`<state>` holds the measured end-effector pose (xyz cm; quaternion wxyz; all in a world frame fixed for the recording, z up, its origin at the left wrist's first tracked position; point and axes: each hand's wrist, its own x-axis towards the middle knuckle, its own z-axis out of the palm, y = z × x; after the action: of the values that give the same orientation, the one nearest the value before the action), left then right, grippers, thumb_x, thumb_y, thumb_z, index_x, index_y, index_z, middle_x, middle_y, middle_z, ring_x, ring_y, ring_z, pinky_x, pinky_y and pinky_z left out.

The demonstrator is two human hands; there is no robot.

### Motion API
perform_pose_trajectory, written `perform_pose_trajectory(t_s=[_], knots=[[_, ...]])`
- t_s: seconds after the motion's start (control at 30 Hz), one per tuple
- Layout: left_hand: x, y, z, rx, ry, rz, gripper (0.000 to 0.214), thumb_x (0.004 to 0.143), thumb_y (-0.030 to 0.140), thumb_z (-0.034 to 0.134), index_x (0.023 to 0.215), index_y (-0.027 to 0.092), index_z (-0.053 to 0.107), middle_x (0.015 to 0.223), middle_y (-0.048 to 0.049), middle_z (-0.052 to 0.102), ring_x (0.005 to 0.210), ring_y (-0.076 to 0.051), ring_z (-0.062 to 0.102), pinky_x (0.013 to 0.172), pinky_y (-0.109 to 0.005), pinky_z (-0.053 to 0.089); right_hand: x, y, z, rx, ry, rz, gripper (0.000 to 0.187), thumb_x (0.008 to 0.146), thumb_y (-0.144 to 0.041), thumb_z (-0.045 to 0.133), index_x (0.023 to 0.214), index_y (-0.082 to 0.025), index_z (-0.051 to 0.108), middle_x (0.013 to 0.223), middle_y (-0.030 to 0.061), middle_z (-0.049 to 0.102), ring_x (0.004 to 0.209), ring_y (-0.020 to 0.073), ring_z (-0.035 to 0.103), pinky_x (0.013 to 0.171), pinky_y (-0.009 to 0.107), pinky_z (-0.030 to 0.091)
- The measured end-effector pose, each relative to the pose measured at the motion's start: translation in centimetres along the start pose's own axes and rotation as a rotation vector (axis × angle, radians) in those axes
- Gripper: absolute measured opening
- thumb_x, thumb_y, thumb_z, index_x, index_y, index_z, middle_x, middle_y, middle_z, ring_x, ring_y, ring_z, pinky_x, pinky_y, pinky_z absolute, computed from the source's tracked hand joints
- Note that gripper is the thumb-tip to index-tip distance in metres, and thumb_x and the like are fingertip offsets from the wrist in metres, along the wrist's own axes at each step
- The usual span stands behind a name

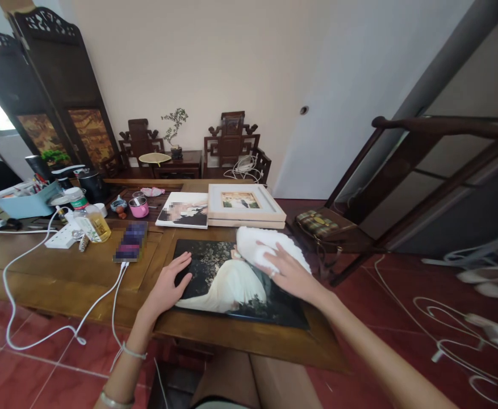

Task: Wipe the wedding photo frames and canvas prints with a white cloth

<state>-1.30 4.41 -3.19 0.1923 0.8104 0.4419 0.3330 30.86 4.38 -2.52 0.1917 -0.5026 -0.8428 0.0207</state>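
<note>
A large dark photo print (214, 267) lies flat on the wooden table (82, 272) in front of me. My left hand (170, 284) rests on the print's left edge, fingers stretched out flat. My right hand (285, 271) presses a white cloth (259, 244) onto the print's upper right part, fingers spread over the cloth. Behind the print lie a smaller photo print (183, 210) and a light wooden picture frame (242, 204).
A phone (132, 241) on a white charging cable (31, 307), a power strip (63, 236), a bottle of yellow liquid (91, 221), a pink cup (138, 207) and a blue box (27, 201) sit at left. Carved chairs (231, 142) stand at the wall. Stair rail (423, 170) at right.
</note>
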Motion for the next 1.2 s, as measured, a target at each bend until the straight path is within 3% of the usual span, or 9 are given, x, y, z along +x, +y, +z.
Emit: perform_pose_trajectory(t_s=[0.17, 0.3, 0.4, 0.5, 0.6, 0.83, 0.93, 1.07, 1.2], knots=[[0.0, 0.0, 0.0, -0.007, -0.001, -0.022, 0.037, 0.087, 0.028, 0.047, 0.123, 0.02, 0.055, 0.135, -0.0074, 0.049, 0.127, -0.021, 0.043, 0.108, -0.043, 0.033, 1.5, 0.0, 0.6, -0.025, 0.01, 0.029, 0.021, 0.087, -0.022, 0.038, 0.091, -0.016, 0.058, 0.13, 0.0189, 0.051, 0.13, 0.0309, 0.034, 0.104, 0.059, 0.022], [0.1, -0.2, 0.1, 0.0, 0.004, -0.018, 0.037, 0.087, 0.028, 0.047, 0.122, 0.019, 0.055, 0.134, -0.008, 0.05, 0.127, -0.021, 0.043, 0.108, -0.042, 0.033, -3.0, -4.7, 0.0, -0.03, -0.014, -0.036, 0.016, 0.083, -0.017, 0.041, 0.083, -0.017, 0.058, 0.137, 0.0201, 0.043, 0.133, 0.0297, 0.028, 0.106, 0.059, 0.018], [0.1, -0.3, 0.2, 0.0, 0.008, -0.009, 0.037, 0.087, 0.028, 0.048, 0.122, 0.018, 0.056, 0.134, -0.0087, 0.051, 0.127, -0.021, 0.043, 0.108, -0.042, 0.033, -6.7, -8.8, -0.9, 0.007, -0.071, -0.129, 0.013, 0.076, -0.012, 0.045, 0.077, -0.02, 0.055, 0.143, 0.0136, 0.035, 0.136, 0.0286, 0.019, 0.108, 0.059, 0.014], [0.1, -0.3, 0.2, 0.012, 0.002, -0.001, 0.038, 0.087, 0.027, 0.047, 0.123, 0.017, 0.055, 0.134, -0.0089, 0.05, 0.128, -0.021, 0.043, 0.109, -0.042, 0.033, -8.2, -10.8, -1.5, 0.041, -0.149, -0.218, 0.015, 0.069, -0.009, 0.047, 0.073, -0.021, 0.054, 0.143, 0.0079, 0.038, 0.137, 0.0279, 0.016, 0.109, 0.059, 0.012], [0.1, -0.2, 0.1, 0.01, -0.001, 0.006, 0.038, 0.087, 0.027, 0.047, 0.123, 0.018, 0.055, 0.134, -0.0086, 0.05, 0.128, -0.021, 0.043, 0.109, -0.042, 0.033, -6.4, -9.6, -1.2, 0.029, -0.128, -0.182, 0.015, 0.071, -0.01, 0.047, 0.076, -0.021, 0.056, 0.142, 0.0113, 0.039, 0.135, 0.0263, 0.025, 0.11, 0.055, 0.015], [0.1, 0.0, -0.1, -0.006, -0.015, -0.022, 0.038, 0.087, 0.028, 0.047, 0.123, 0.018, 0.055, 0.136, -0.0086, 0.049, 0.128, -0.021, 0.042, 0.109, -0.043, 0.033, 3.1, -1.4, 0.2, -0.002, -0.058, 0.042, 0.024, 0.087, -0.022, 0.037, 0.096, -0.018, 0.059, 0.127, 0.0141, 0.055, 0.127, 0.0266, 0.04, 0.107, 0.052, 0.022], [0.1, 0.0, -0.1, -0.013, -0.016, -0.032, 0.037, 0.087, 0.028, 0.047, 0.122, 0.018, 0.055, 0.135, -0.0084, 0.049, 0.128, -0.021, 0.043, 0.109, -0.042, 0.033, 4.0, -1.0, 0.4, -0.006, -0.071, 0.08, 0.027, 0.084, -0.014, 0.035, 0.098, -0.017, 0.058, 0.121, 0.0152, 0.059, 0.127, 0.0278, 0.04, 0.104, 0.056, 0.023], [0.1, -0.1, 0.1, -0.013, -0.004, -0.031, 0.037, 0.087, 0.027, 0.047, 0.122, 0.018, 0.056, 0.134, -0.0082, 0.05, 0.127, -0.021, 0.043, 0.109, -0.041, 0.033, 0.1, -5.4, 0.4, -0.01, -0.093, 0.023, 0.023, 0.08, -0.012, 0.039, 0.092, -0.014, 0.058, 0.131, 0.0205, 0.049, 0.135, 0.0307, 0.023, 0.105, 0.06, 0.016], [0.1, -0.2, 0.3, 0.0, 0.005, -0.028, 0.038, 0.087, 0.027, 0.047, 0.123, 0.017, 0.055, 0.134, -0.0085, 0.05, 0.127, -0.021, 0.044, 0.108, -0.043, 0.034, -5.4, -11.6, 0.0, 0.055, -0.154, -0.082, 0.027, 0.068, -0.006, 0.044, 0.086, -0.019, 0.06, 0.142, 0.009, 0.039, 0.138, 0.0291, 0.005, 0.107, 0.063, 0.004]])
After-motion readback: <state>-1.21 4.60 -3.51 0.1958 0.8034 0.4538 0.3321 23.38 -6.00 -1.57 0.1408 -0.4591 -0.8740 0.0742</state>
